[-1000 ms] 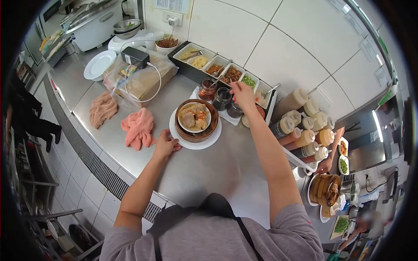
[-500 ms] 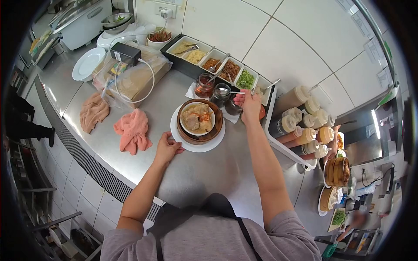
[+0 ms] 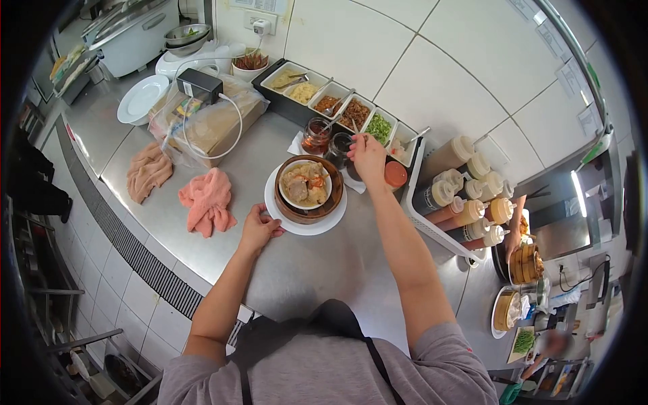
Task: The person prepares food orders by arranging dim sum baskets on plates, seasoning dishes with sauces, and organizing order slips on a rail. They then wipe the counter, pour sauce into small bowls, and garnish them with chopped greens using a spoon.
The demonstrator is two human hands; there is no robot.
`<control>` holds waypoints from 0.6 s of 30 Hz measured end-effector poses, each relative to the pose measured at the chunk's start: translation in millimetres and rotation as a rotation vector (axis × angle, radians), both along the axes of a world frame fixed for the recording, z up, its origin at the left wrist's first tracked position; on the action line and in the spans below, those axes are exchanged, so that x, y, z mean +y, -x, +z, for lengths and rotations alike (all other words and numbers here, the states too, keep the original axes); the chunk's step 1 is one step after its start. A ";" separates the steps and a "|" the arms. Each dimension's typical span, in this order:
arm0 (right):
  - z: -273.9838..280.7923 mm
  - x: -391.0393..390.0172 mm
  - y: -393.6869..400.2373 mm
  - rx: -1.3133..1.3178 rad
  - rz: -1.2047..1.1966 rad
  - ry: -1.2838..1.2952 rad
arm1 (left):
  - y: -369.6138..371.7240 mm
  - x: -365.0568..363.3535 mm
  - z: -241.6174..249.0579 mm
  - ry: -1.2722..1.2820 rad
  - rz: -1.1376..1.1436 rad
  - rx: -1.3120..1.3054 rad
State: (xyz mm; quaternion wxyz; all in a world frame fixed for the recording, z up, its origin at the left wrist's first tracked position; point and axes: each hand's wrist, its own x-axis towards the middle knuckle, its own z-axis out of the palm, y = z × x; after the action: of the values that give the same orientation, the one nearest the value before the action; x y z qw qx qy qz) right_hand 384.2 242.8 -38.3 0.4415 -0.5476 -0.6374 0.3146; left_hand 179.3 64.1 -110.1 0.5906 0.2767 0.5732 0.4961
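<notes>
The left hand's point(image 3: 262, 229) fingers touch the rim of a white plate point(image 3: 332, 221) bearing the bowl point(image 3: 306, 185) on the tabletop point(image 3: 317, 266), grip unclear, while the right hand's point(image 3: 368, 158) narrowed fingers, contents unclear, could tip the close-by dark jar point(image 3: 339, 150) by swinging low.

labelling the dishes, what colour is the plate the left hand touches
The plate is white, best seen in the head view.

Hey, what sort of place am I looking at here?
Most likely a restaurant kitchen: a black rack of food tubs against the tiled wall, a crowd of squeeze bottles, and bamboo steamers further along.
</notes>
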 end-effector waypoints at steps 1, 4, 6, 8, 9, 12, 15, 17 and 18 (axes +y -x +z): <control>2.7 -1.8 -0.3 0.101 -0.005 0.037 | 0.2 0.7 0.1 -0.005 0.005 0.000; -4.1 0.0 -6.6 0.336 -0.076 0.138 | 0.8 -0.8 -0.1 0.002 -0.006 0.011; -7.5 -1.7 -13.2 0.437 -0.115 0.191 | 0.2 -0.5 0.8 -0.004 -0.009 0.012; -7.3 -6.7 -18.9 0.683 -0.179 0.278 | -0.5 -0.4 1.8 -0.004 -0.012 0.018; -9.0 -6.1 -21.7 0.683 -0.179 0.278 | -0.2 -0.9 2.1 -0.002 -0.012 0.027; -13.5 -4.3 -30.0 0.782 -0.225 0.344 | -0.5 -0.9 2.8 0.001 -0.010 0.004; -14.9 -3.2 -37.6 0.858 -0.227 0.330 | 0.9 0.0 -0.1 -0.003 -0.020 0.012; -14.4 -1.7 -41.4 0.918 -0.253 0.331 | 1.5 -0.1 -0.8 0.001 -0.015 0.005; -13.9 -1.9 -43.3 0.917 -0.255 0.336 | 1.5 0.4 -0.3 -0.001 -0.010 -0.001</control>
State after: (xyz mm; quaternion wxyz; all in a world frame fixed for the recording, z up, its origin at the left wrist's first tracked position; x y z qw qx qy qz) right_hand 427.5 240.9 -52.2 0.6168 -0.4900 -0.2466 0.5645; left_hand 177.9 64.6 -110.4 0.5932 0.2795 0.5711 0.4938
